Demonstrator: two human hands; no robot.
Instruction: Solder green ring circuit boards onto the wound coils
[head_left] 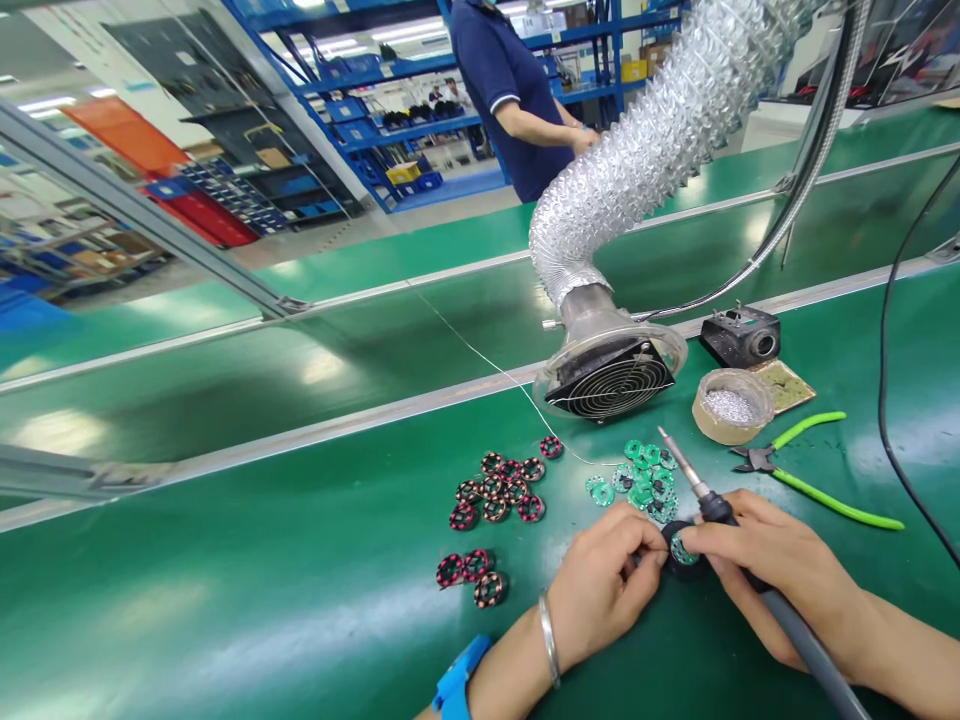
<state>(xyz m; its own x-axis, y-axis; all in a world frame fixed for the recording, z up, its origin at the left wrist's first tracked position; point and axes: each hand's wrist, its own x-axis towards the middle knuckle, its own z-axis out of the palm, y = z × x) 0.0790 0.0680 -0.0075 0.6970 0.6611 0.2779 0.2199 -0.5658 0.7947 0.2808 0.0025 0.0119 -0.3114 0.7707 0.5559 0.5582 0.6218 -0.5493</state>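
Observation:
A soldering iron [720,508] is gripped in my right hand [795,580], its bare metal tip pointing up and away. That hand's thumb and fingers also reach to a small black round part [681,562] with a green circuit board [682,547] inside it. My left hand [607,575] pinches at the left edge of this part; what lies between its fingertips is hidden. Just beyond is a pile of small green ring-shaped boards [651,480]. Left of them lie several black coil rings with red and copper-coloured windings [502,487], with a smaller group [476,567] nearer me.
A fume extractor hood [615,380] on a silver duct [637,150] hangs over the green bench. To the right are a solder-filled round container [731,408], a sponge [784,386], an iron stand [742,335] and green-handled cutters [814,465]. A person [517,110] stands beyond.

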